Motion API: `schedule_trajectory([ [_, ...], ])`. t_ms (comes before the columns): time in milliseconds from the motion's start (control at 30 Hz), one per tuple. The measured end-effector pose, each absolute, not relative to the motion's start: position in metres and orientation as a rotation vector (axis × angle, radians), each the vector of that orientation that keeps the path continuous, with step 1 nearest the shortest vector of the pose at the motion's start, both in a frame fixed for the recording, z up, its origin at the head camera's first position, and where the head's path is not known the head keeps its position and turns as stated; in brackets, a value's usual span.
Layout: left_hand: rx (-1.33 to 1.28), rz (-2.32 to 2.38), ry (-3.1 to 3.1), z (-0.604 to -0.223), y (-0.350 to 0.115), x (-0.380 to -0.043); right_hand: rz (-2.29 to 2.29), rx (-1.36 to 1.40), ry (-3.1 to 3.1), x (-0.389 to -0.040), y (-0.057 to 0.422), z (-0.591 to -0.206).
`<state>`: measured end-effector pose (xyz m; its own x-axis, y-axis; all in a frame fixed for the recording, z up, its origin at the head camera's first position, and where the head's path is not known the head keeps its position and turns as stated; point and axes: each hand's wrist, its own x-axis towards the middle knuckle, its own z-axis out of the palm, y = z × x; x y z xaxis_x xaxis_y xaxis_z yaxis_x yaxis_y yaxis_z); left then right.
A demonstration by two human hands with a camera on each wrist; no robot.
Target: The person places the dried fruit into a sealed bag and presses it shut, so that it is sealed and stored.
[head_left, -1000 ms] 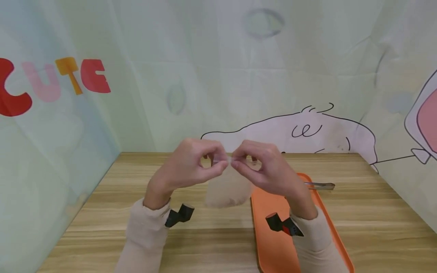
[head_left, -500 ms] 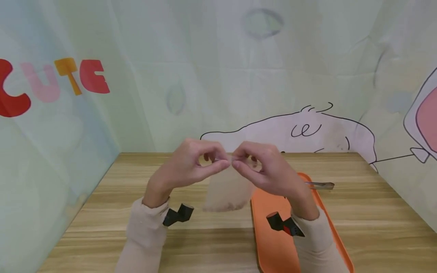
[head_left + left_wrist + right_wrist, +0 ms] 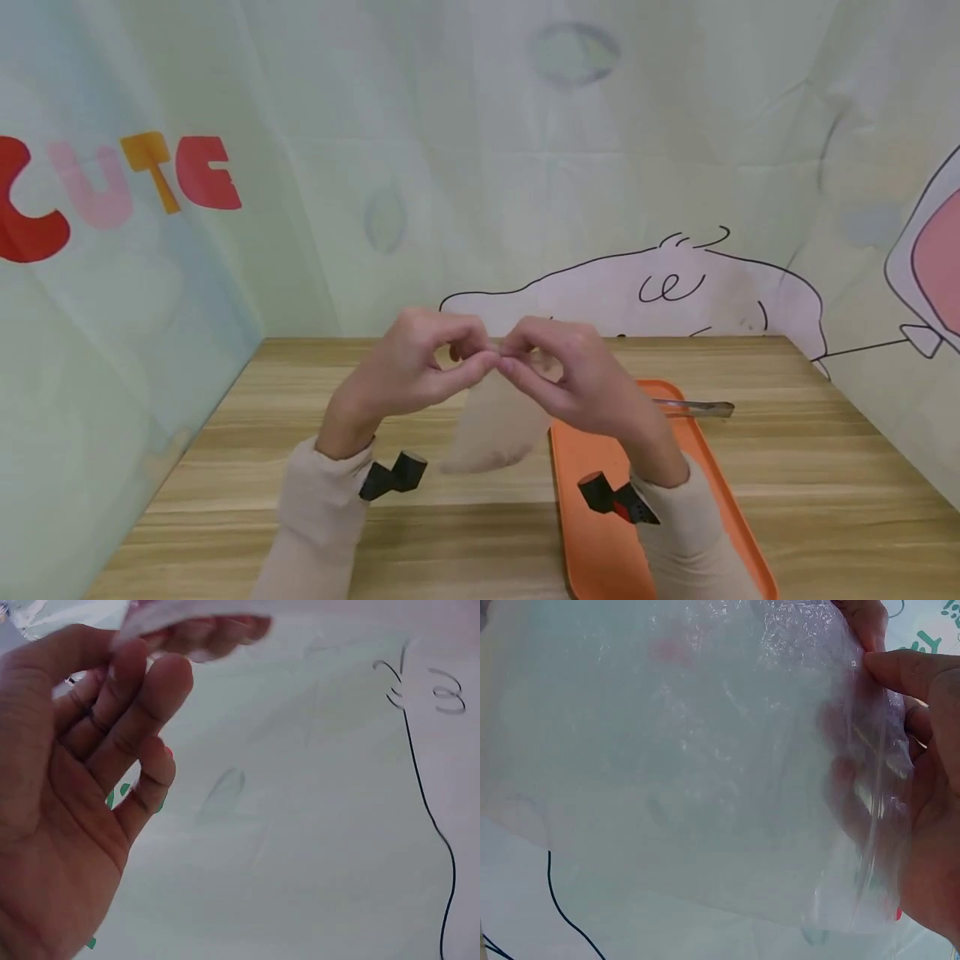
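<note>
A clear plastic zip bag [image 3: 498, 421] hangs between both hands in the head view, its lower edge slanting down to the left. My left hand [image 3: 412, 367] pinches the top edge between thumb and fingers. Right beside it, my right hand [image 3: 585, 375] pinches the same edge, fingertips close to the left ones. The right wrist view shows the bag [image 3: 705, 765] broad and see-through, with a zip strip along the edge and fingers of the right hand [image 3: 937, 802] behind the film. In the left wrist view, the left hand [image 3: 82, 772] has its other fingers loosely bent.
An orange tray [image 3: 600, 533] lies on the wooden table [image 3: 450, 533] under the right forearm. A pair of metal tongs [image 3: 705, 408] sticks out over the tray's right rim. Behind the table hangs a printed curtain [image 3: 450, 167].
My right hand has shifted slightly left and down, bringing the fingertips of both hands together. The bag's lower edge has swung down to the left.
</note>
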<state>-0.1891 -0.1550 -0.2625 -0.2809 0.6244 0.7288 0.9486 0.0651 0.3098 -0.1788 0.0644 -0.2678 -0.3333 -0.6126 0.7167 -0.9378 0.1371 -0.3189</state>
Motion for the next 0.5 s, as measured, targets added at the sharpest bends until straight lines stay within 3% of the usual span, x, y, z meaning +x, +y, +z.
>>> schedule_trajectory([
  [500,-1.524,-0.827,-1.842,-0.259,-0.146,-0.179,1.108,1.546,-1.985,-0.182,0.078,-0.264],
])
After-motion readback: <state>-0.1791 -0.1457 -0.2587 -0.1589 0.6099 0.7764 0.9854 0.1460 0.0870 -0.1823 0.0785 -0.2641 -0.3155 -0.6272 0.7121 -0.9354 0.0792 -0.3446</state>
